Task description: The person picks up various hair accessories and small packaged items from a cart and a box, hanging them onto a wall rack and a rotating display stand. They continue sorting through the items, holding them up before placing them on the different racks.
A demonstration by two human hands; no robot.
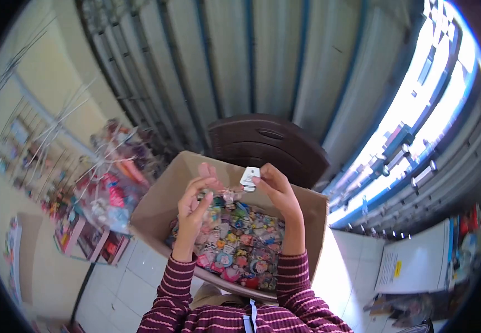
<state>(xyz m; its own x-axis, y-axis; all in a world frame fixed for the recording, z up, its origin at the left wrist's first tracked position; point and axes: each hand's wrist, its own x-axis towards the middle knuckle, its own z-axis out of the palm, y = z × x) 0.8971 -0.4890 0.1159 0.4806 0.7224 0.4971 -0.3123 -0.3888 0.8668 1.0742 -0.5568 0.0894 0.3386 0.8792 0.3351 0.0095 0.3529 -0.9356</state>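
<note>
Between the thumb and fingers of my right hand [276, 191] is a small white card tag [250, 178] with a dark hole near its top and faint print. My left hand [195, 201] is closed on a pink item with rounded lobes [208, 170], whose lower part the fingers hide. A clear, pinkish trinket [230, 195] shows between the two hands, just below the card. Both hands are over an open cardboard box [165, 180]. Many small colourful packaged trinkets [240, 250] cover its bottom.
Behind the box stands a brown plastic chair [268, 141], in front of a folding metal shutter [251, 66]. Wire racks with hanging goods [107, 194] are at the left. A white box [415, 261] sits on the tiled floor [351, 255] at the right.
</note>
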